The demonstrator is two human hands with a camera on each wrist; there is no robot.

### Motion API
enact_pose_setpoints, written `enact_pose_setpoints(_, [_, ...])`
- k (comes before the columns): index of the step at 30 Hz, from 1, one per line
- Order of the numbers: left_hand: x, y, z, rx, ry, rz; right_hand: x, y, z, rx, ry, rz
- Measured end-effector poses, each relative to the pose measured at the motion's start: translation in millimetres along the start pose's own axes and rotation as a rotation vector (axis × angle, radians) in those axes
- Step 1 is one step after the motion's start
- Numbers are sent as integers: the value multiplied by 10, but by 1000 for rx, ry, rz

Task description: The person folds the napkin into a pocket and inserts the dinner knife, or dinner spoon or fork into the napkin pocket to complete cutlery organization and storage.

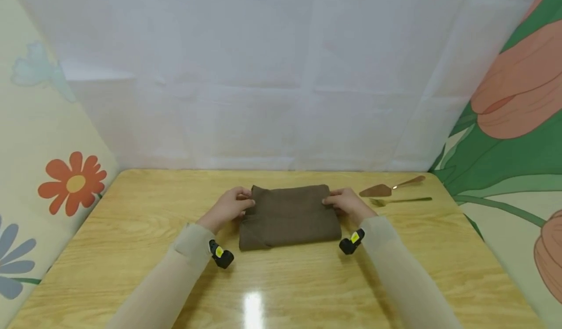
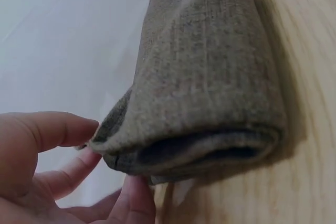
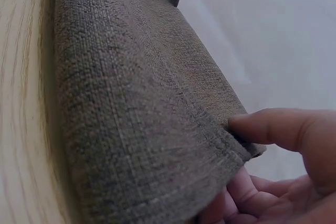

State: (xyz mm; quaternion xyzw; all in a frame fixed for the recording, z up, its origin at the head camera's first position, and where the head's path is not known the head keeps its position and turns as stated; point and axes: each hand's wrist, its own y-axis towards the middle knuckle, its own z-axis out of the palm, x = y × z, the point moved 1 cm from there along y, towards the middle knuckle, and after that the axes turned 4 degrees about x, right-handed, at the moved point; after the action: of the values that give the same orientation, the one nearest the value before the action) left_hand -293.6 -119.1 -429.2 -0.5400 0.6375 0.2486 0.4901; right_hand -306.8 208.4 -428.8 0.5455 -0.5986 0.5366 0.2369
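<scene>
A dark brown cloth (image 1: 290,216), folded into a layered rectangle, lies on the wooden table between both hands. My left hand (image 1: 228,206) pinches its left edge near the far corner, thumb on top and fingertips below. In the left wrist view the cloth's end (image 2: 210,150) shows rolled layers with a loose flap raised at the thumb. My right hand (image 1: 347,203) pinches the opposite edge. The right wrist view has the thumb (image 3: 268,127) pressing on the cloth's corner (image 3: 236,145), with the other fingers curled underneath and partly hidden.
To the right of the cloth, a cake server (image 1: 377,190) and a fork (image 1: 399,201) lie near the table's back right corner. A white sheet (image 1: 263,75) hangs behind the table (image 1: 281,290). Flower-painted panels (image 1: 518,99) stand along both sides.
</scene>
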Motion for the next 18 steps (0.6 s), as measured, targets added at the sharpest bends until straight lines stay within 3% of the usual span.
enact_pose_setpoints(5, [30,-9,-6,6,-31,3,-21,-19,23,11,12,-7])
enact_pose_setpoints(12, [24,45,36,-54,-57,-30,-40,-9,37,-6,-12,-34])
enact_pose_setpoints(18, [-7,72,55,-44,-90,-49,-57,1,40,-11,-1,-77])
